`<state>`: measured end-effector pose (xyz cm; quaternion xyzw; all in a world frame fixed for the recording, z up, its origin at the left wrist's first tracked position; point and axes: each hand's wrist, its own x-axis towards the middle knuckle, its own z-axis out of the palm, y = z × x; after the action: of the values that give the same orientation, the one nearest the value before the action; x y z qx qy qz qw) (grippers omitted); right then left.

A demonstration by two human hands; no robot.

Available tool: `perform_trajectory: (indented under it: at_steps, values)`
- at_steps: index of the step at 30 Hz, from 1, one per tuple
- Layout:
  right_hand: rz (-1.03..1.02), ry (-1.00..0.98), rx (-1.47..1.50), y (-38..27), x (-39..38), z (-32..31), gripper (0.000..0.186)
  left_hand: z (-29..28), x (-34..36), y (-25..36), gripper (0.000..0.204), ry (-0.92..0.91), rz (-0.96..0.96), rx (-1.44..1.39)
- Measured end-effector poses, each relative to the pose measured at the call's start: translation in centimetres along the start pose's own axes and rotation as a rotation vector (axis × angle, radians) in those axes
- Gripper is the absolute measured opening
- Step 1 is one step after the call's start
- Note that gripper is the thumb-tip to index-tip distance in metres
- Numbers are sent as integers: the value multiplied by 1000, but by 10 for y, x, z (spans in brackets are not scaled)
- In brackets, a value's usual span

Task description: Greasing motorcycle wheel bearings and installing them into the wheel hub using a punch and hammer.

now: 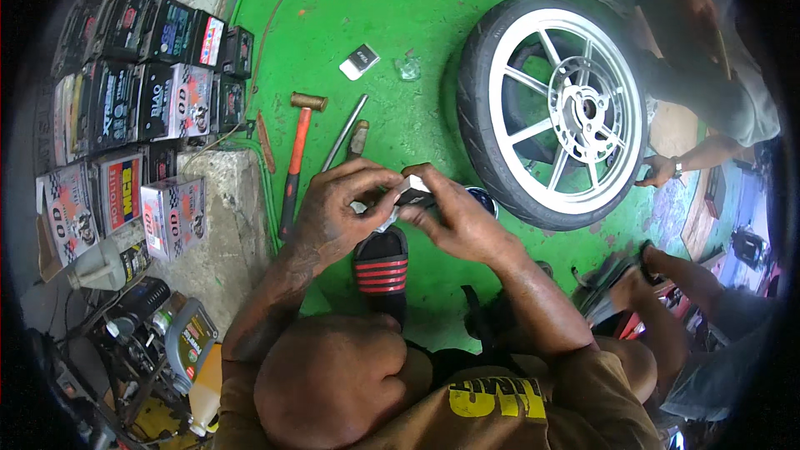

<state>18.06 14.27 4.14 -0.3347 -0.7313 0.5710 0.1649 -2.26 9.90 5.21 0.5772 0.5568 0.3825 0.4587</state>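
Observation:
In the middle of the view my right hand [462, 221] is closed around a small black-and-white box [414, 192], thumb and forefinger on its sides. My left hand [333, 208] is right beside it, fingers pinched together close to the box's left end. A pale, crumpled, plastic-like piece [386, 219] shows under the left fingertips; its exact kind is unclear. Both hands are above my sandal [381, 265] with red stripes. On the green floor beyond lie another small black-and-white box [360, 62] and a clear crumpled plastic wrapper [408, 68].
A hammer [300, 154] with an orange handle, a metal bar [345, 132] and a worn-handled tool [357, 140] lie left of centre. A white-rimmed wheel with tyre [504, 150] is at the right, another person's hand [658, 171] beside it. Stacked boxed batteries [175, 100] line the left.

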Motion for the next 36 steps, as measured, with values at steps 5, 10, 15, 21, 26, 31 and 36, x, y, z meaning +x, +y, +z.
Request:
perform_trajectory:
  at_steps: [5,10,15,21,26,31,36]
  values:
    - [189,13,4,11,-4,11,45,8,-10,-16,23,-25,-270,-285]
    - [-83,132,-235,30,-4,21,38,5,-11,-23,21,-43,-528,-274]
    - [-95,155,-479,36,0,24,40,-3,-7,-16,20,-200,-497,-171]
    - [-108,66,-499,51,0,31,40,-4,-12,-35,15,-235,-500,-173]
    - [-63,-59,-567,54,5,42,29,0,-16,-46,25,-260,-484,-84]
    - [-27,-49,-553,60,5,53,27,1,-24,-54,34,-240,-549,19]
    - [-56,-68,-535,63,0,47,25,8,-29,-79,40,-233,-535,-12]
